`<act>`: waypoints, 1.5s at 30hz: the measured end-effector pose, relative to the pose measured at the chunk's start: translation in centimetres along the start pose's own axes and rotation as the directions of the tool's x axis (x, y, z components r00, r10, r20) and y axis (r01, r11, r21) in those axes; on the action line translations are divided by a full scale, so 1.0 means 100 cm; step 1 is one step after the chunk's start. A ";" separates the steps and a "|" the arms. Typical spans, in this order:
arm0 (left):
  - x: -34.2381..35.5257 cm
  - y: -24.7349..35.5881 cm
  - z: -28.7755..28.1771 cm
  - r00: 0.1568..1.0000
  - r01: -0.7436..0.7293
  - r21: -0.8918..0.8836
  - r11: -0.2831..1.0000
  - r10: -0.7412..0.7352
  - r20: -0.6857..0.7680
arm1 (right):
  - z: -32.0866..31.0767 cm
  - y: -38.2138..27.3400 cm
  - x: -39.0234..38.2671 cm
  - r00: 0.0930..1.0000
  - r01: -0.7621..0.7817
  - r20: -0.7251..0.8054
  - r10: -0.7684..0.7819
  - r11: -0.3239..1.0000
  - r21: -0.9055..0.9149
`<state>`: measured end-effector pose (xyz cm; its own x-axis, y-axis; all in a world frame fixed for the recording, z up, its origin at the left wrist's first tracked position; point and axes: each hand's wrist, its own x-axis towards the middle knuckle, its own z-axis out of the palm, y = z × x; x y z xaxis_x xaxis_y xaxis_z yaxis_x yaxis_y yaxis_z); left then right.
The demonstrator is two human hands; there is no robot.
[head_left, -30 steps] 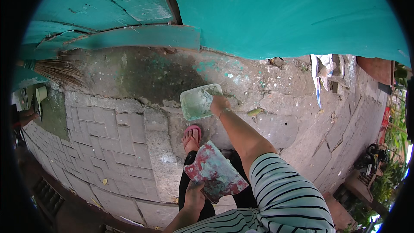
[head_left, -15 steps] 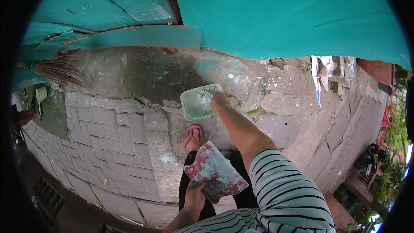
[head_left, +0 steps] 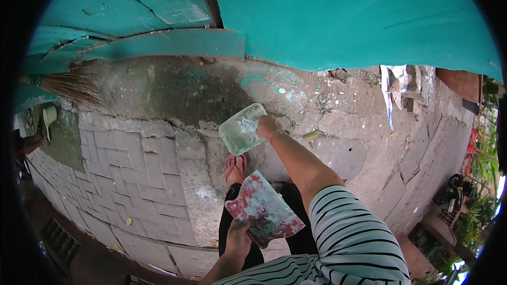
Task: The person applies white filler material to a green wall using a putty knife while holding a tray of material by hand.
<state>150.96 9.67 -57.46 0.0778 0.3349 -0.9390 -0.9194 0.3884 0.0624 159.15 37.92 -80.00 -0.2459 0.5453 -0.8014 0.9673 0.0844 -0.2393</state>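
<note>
Low in front of my lap, my left hand [head_left: 237,240] grips a flat red board [head_left: 264,208] by its left edge, thumb on top. Pale grey-green paste is smeared thickly over the board. My right hand [head_left: 268,126] reaches forward to the right side of a shallow, translucent rectangular tub [head_left: 232,140] with whitish residue inside. The fingers of that hand are closed; what they grip is hidden, though a pale grey patch shows in the tub beside them. The tub sits just beyond my foot in a pink flip-flop [head_left: 236,169].
A teal painted wall [head_left: 348,21] runs across the far side. At left are a stick broom [head_left: 71,87], a pale hat-like object [head_left: 49,116] and part of another person's limb [head_left: 31,143]. White scraps [head_left: 396,87] hang at right. Cracked concrete and pavers [head_left: 137,163] cover the ground.
The tub has turned counterclockwise, its right end swinging farther away and its left end coming slightly nearer. My right hand stays at its right side. The board has barely moved.
</note>
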 end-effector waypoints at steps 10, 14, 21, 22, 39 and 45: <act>-0.001 -0.001 -0.005 1.000 0.014 -0.045 0.999 -0.015 -0.007 | 0.010 0.017 0.006 0.979 0.059 0.167 -0.117 0.946 0.319; -0.001 0.003 0.001 1.000 0.011 -0.050 0.999 -0.010 0.029 | -0.015 0.042 -0.014 0.906 -0.037 0.328 -0.267 0.723 0.690; 0.000 0.012 0.006 1.000 -0.007 0.047 0.999 0.007 -0.001 | -0.086 0.050 -0.141 0.902 -0.076 0.103 -0.420 0.080 0.994; 0.002 0.009 -0.006 0.999 -0.045 0.073 0.996 0.046 -0.007 | -0.108 0.043 -0.169 0.909 -0.018 0.010 -0.416 -0.015 1.000; -0.094 0.089 0.118 0.972 -0.226 0.396 0.890 0.179 0.151 | -0.356 0.049 -0.492 0.611 0.707 -0.761 0.217 -0.582 0.401; -0.140 0.104 0.154 0.953 -0.139 0.989 0.060 0.280 0.117 | -0.413 -0.007 -0.491 0.357 0.853 -0.845 0.398 -0.507 0.122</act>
<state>146.27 22.27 -38.40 -0.1385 0.5281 -0.8378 0.3156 0.8254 0.4681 173.16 45.51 -17.88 0.3503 0.9331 0.0816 -0.7075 0.3207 -0.6297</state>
